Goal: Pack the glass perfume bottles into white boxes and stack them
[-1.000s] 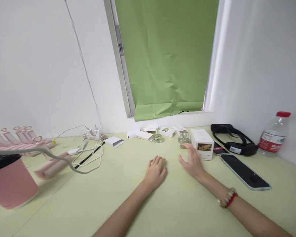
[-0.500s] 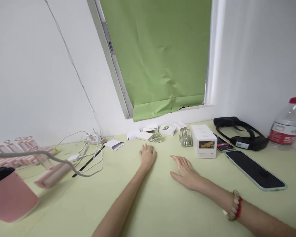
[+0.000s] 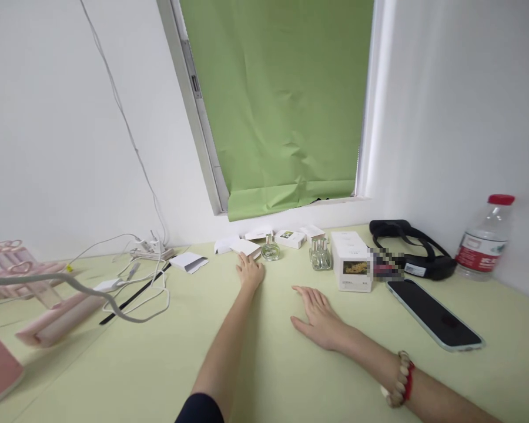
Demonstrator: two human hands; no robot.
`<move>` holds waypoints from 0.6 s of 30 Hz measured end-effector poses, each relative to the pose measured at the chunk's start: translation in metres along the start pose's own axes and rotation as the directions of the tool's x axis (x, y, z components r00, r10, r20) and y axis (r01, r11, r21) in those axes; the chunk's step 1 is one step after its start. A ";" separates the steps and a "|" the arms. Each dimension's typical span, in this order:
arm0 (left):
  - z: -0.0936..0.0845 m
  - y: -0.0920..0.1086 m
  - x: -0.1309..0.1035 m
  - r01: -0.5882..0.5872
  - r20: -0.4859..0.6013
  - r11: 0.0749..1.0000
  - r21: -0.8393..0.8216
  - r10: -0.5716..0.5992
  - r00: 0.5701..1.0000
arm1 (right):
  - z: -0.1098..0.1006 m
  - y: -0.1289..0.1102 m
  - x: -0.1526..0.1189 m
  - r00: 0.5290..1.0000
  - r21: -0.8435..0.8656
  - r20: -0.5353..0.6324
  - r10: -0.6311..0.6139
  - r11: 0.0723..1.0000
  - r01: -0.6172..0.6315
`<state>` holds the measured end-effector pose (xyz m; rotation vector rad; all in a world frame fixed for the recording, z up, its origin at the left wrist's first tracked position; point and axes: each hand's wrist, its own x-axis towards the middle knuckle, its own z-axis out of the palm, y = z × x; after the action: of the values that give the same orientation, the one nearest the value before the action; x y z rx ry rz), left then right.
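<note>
My left hand (image 3: 250,272) lies palm down on the pale green table, its fingers apart and empty. Its fingertips reach the near edge of a small white carton (image 3: 247,248); whether they touch it I cannot tell. Just right of those fingertips stands a small clear glass perfume bottle (image 3: 271,251) with pale liquid. My right hand (image 3: 318,318) rests open on the table, thumb apart from the fingers, holding nothing. Beyond it are more small glass bottles (image 3: 320,257), grouped close together, beside a larger white box (image 3: 351,265) with a picture on its front.
Several small white cartons lie below the window, one (image 3: 189,262) farther left. Cables (image 3: 158,294), a power strip (image 3: 152,252) and pink racks (image 3: 57,317) occupy the left side. Rightward are a phone (image 3: 436,314), a black headset (image 3: 427,264) and a red-capped bottle (image 3: 482,241).
My left hand has moved slightly forward and left, its fingertips now at the white carton's edge. The right hand stays nearly in place. The view has shifted a little to the right.
</note>
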<state>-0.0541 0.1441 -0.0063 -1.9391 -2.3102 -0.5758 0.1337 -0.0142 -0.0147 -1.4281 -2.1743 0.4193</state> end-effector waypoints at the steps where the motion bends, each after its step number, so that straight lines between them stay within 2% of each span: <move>1: 0.000 0.000 0.000 0.015 -0.005 1.000 -0.004 -0.015 1.000 | -0.001 0.001 0.001 1.000 0.001 0.007 -0.005 1.000 0.005; 3: -0.001 -0.001 -0.002 0.048 -0.026 0.999 -0.007 -0.048 0.999 | -0.002 0.004 0.003 1.000 0.006 0.022 -0.013 1.000 0.013; 6: -0.005 -0.002 -0.006 0.073 -0.169 0.995 -0.066 -0.083 0.982 | -0.005 0.009 0.007 0.999 0.014 0.032 -0.012 1.000 0.012; 9: -0.010 -0.004 -0.011 0.019 -0.355 0.978 -0.210 -0.094 0.930 | -0.008 0.014 0.011 0.999 0.013 0.029 -0.014 1.000 0.013; 11: -0.012 -0.005 -0.014 -0.028 -0.427 0.948 -0.317 -0.116 0.897 | -0.009 0.016 0.013 0.999 0.006 0.027 -0.021 1.000 0.020; 15: -0.017 -0.008 -0.020 -0.084 -0.485 0.856 -0.511 -0.207 0.850 | -0.008 0.019 0.016 0.999 -0.014 0.026 -0.038 0.999 0.038; 18: -0.019 -0.012 -0.024 -0.143 -0.451 0.723 -0.676 -0.253 0.856 | -0.007 0.021 0.017 0.998 -0.004 0.006 -0.057 0.998 0.057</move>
<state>-0.0647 0.1139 0.0014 -1.5826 -1.9232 -1.9414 0.1481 0.0094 -0.0155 -1.3656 -2.2156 0.3992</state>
